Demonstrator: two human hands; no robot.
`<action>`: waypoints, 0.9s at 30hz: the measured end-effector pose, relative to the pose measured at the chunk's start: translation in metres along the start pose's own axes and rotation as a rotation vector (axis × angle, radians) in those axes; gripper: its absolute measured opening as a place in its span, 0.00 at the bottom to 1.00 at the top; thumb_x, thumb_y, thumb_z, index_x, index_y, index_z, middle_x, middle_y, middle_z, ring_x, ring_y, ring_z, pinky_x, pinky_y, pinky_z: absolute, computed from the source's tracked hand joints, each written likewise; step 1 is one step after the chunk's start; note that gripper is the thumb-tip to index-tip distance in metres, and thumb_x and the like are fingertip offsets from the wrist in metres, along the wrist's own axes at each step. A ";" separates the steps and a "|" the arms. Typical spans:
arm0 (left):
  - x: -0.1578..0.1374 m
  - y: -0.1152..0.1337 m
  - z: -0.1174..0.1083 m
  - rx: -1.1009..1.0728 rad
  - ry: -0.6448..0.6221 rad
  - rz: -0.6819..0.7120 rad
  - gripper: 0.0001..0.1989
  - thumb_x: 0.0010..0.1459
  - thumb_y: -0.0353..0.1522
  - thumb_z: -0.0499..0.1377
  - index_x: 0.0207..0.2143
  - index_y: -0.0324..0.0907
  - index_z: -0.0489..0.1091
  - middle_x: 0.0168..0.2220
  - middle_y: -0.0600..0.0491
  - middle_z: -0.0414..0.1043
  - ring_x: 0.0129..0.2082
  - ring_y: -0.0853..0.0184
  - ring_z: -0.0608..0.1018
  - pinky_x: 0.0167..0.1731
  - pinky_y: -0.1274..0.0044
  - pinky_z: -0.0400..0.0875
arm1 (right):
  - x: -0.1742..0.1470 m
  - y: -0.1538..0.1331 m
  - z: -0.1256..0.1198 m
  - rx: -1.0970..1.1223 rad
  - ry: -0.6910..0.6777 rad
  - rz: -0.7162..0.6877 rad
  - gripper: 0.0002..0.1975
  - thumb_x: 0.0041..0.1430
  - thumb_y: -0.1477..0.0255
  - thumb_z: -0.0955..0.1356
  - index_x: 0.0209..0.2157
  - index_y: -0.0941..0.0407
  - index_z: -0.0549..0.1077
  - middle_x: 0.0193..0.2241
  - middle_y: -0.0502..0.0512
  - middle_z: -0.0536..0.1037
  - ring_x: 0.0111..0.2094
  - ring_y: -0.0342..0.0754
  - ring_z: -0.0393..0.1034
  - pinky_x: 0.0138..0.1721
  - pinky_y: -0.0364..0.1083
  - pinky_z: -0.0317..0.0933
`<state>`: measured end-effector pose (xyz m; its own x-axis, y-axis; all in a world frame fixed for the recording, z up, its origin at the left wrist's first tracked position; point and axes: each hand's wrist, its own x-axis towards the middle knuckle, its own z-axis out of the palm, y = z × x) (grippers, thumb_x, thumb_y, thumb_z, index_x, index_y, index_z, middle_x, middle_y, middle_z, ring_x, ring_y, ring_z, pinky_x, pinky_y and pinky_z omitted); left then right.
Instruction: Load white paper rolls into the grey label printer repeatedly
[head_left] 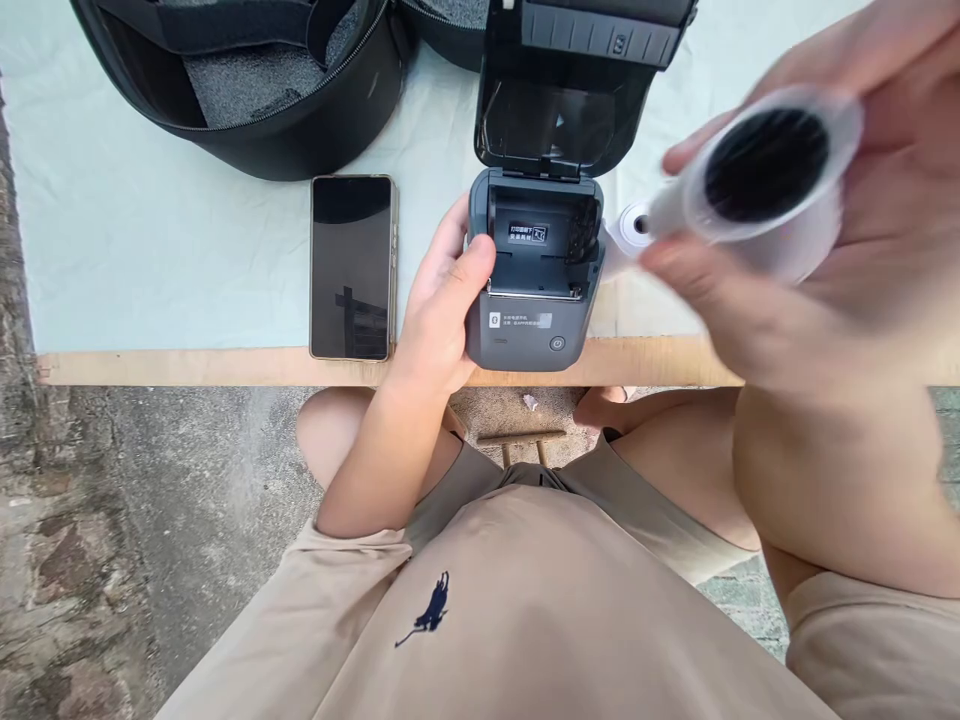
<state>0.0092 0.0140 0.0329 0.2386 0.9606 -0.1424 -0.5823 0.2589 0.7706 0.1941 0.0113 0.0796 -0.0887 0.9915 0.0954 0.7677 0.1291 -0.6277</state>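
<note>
A dark grey label printer [536, 300] is held at the table's front edge, its black lid [577, 90] swung up and away from me. Nothing sits in its roll bay, where a small printed sticker shows. My left hand [442, 310] grips the printer's left side, thumb on top near the bay's edge. Raised at the right, close to the camera, my right hand [810, 290] is closed round a white paper roll [701, 205] with a dark round opening at its end. Behind that hand, a second small white roll [634, 224] is partly hidden on the table.
A smartphone [352, 268] with a dark screen lies left of the printer. Farther back stands an open black zippered case [300, 130] with grey foam inside. The table has a pale cloth [150, 260] and a wooden front edge [187, 368]; my legs are beneath.
</note>
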 end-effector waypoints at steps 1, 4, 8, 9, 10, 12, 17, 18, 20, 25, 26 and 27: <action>0.000 0.000 -0.001 0.010 -0.018 0.005 0.11 0.61 0.36 0.52 0.45 0.47 0.66 0.39 0.53 0.73 0.60 0.59 0.67 0.55 0.70 0.67 | 0.001 -0.006 0.004 0.028 0.018 -0.078 0.27 0.52 0.48 0.61 0.48 0.48 0.56 0.46 0.53 0.67 0.47 0.48 0.66 0.45 0.49 0.64; 0.001 -0.001 -0.003 0.021 -0.031 0.006 0.11 0.60 0.35 0.54 0.46 0.47 0.66 0.40 0.53 0.73 0.59 0.58 0.68 0.56 0.71 0.66 | 0.006 -0.019 0.016 -0.018 0.071 -0.362 0.11 0.54 0.63 0.67 0.34 0.53 0.62 0.39 0.51 0.70 0.38 0.44 0.67 0.36 0.45 0.63; 0.001 -0.001 -0.004 0.056 -0.013 0.025 0.15 0.60 0.42 0.53 0.47 0.47 0.64 0.41 0.53 0.72 0.57 0.59 0.69 0.53 0.71 0.69 | 0.008 -0.027 0.021 -0.123 0.125 -0.432 0.03 0.55 0.77 0.64 0.31 0.56 0.64 0.34 0.52 0.72 0.38 0.42 0.68 0.31 0.41 0.60; 0.001 -0.002 -0.004 0.067 -0.030 0.034 0.16 0.59 0.44 0.53 0.47 0.47 0.65 0.42 0.52 0.71 0.57 0.59 0.69 0.53 0.71 0.69 | 0.008 -0.028 0.022 -0.120 0.132 -0.429 0.03 0.55 0.78 0.64 0.31 0.56 0.64 0.35 0.52 0.72 0.38 0.42 0.68 0.30 0.41 0.59; 0.002 -0.002 -0.004 0.071 -0.048 0.047 0.17 0.58 0.45 0.54 0.46 0.48 0.65 0.42 0.52 0.71 0.57 0.59 0.70 0.53 0.72 0.70 | 0.007 -0.029 0.022 -0.118 0.138 -0.437 0.03 0.55 0.78 0.64 0.30 0.56 0.64 0.34 0.52 0.72 0.38 0.42 0.68 0.29 0.41 0.58; 0.001 -0.003 -0.004 0.071 -0.074 0.067 0.18 0.56 0.45 0.57 0.46 0.50 0.66 0.44 0.53 0.71 0.57 0.60 0.69 0.53 0.72 0.69 | 0.006 -0.031 0.023 -0.114 0.149 -0.464 0.04 0.56 0.78 0.63 0.30 0.56 0.63 0.34 0.51 0.72 0.38 0.42 0.68 0.29 0.41 0.58; 0.001 -0.004 -0.008 0.059 -0.070 0.040 0.16 0.59 0.41 0.56 0.48 0.48 0.64 0.43 0.55 0.70 0.60 0.61 0.67 0.57 0.69 0.67 | 0.006 -0.029 0.026 -0.111 0.164 -0.502 0.04 0.58 0.76 0.64 0.30 0.56 0.63 0.33 0.51 0.73 0.36 0.41 0.68 0.29 0.40 0.58; 0.002 -0.004 -0.008 0.052 -0.083 0.041 0.17 0.57 0.42 0.58 0.48 0.49 0.64 0.42 0.55 0.70 0.60 0.61 0.67 0.57 0.69 0.67 | 0.006 -0.028 0.026 -0.113 0.163 -0.506 0.04 0.59 0.76 0.63 0.30 0.56 0.63 0.33 0.51 0.73 0.36 0.40 0.68 0.29 0.40 0.59; 0.002 -0.004 -0.008 0.048 -0.103 0.044 0.19 0.54 0.42 0.61 0.47 0.50 0.65 0.42 0.55 0.71 0.60 0.60 0.67 0.57 0.70 0.67 | 0.007 -0.027 0.027 -0.119 0.167 -0.521 0.03 0.59 0.75 0.63 0.30 0.57 0.63 0.34 0.50 0.73 0.35 0.39 0.68 0.30 0.39 0.59; 0.001 -0.004 -0.005 0.113 -0.043 0.054 0.19 0.58 0.46 0.55 0.48 0.48 0.64 0.44 0.54 0.69 0.62 0.57 0.64 0.56 0.69 0.67 | 0.011 -0.031 0.028 -0.295 0.193 -0.433 0.01 0.57 0.74 0.64 0.31 0.56 0.65 0.33 0.51 0.72 0.33 0.42 0.67 0.27 0.43 0.55; 0.001 -0.005 -0.005 0.114 -0.054 0.061 0.20 0.57 0.46 0.56 0.48 0.47 0.64 0.43 0.53 0.70 0.62 0.56 0.63 0.56 0.69 0.67 | 0.011 -0.032 0.029 -0.346 0.176 -0.400 0.01 0.57 0.73 0.64 0.32 0.56 0.66 0.33 0.52 0.72 0.32 0.43 0.67 0.27 0.44 0.54; 0.001 -0.005 -0.006 0.110 -0.065 0.069 0.20 0.56 0.46 0.57 0.48 0.48 0.64 0.43 0.53 0.70 0.63 0.56 0.63 0.56 0.69 0.67 | 0.012 -0.033 0.030 -0.384 0.153 -0.374 0.02 0.57 0.73 0.63 0.32 0.56 0.66 0.32 0.52 0.72 0.31 0.44 0.67 0.27 0.45 0.53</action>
<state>0.0082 0.0146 0.0250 0.2531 0.9662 -0.0493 -0.5113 0.1768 0.8410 0.1491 0.0193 0.0780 -0.3286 0.8617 0.3867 0.8803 0.4278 -0.2052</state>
